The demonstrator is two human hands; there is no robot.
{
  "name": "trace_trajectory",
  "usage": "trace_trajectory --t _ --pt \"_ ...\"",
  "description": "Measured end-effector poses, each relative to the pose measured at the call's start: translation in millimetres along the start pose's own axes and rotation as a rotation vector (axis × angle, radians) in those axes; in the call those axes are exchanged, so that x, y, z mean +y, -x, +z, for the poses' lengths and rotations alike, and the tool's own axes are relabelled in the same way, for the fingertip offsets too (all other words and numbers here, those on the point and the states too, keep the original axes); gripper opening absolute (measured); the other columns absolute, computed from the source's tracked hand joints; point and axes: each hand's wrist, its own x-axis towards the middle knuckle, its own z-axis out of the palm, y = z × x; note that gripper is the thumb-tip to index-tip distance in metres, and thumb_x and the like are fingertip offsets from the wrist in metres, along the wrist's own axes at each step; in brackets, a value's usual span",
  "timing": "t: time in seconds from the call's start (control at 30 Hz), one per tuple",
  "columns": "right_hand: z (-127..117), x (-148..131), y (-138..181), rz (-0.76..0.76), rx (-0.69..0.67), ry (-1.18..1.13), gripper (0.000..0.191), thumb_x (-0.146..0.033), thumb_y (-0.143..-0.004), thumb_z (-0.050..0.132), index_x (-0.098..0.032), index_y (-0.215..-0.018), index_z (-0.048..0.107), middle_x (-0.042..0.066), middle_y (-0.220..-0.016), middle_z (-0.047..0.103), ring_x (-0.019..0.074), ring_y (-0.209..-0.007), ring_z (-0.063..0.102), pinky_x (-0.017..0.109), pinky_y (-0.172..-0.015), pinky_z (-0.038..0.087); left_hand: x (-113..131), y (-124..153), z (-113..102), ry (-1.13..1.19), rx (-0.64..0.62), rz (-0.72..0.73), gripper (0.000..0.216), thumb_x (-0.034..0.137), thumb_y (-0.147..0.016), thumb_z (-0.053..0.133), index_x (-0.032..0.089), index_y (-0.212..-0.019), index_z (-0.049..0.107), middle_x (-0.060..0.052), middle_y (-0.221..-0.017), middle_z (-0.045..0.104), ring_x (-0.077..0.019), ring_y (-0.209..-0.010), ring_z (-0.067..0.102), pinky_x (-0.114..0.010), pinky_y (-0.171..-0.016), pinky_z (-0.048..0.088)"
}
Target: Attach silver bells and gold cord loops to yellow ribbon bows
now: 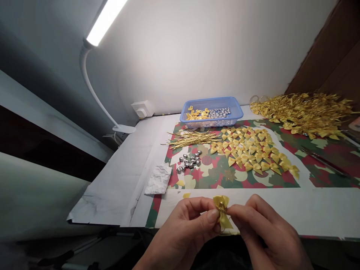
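Observation:
A small yellow satin bow [222,210] with a gold wire tie round its middle sits between both my hands at the table's near edge. My left hand [185,228] pinches the bow from the left with thumb and forefinger. My right hand [267,230] pinches it from the right, fingers closed at the knot. Beyond them lie a spread of yellow bows [250,150], a bundle of gold wire ties [191,138] and a cluster of silver beads [189,161].
A blue basket [211,111] at the back holds bows and silver beads. A heap of finished gold-tied bows [306,112] lies at the back right. Crumpled white paper [158,180] sits left, a clamp lamp [104,22] above it. Patterned wrapping paper [332,157] covers the table.

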Motion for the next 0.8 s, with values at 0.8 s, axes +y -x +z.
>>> trace_trajectory --t 0.8 --pt "4.7 4.5 3.9 0.024 0.011 -0.028 0.021 -0.012 -0.097 0.047 -0.025 -0.099 0.064 -0.002 -0.073 0.04 0.0119 -0.059 0.046 0.021 -0.053 0.04 -2.5 0.0 0.6 0.079 -0.112 -0.021 0.002 0.009 -0.081 0.077 0.008 -0.08 0.076 -0.005 -0.079 0.073 -0.0089 -0.07 0.065 -0.017 -0.07 0.053"
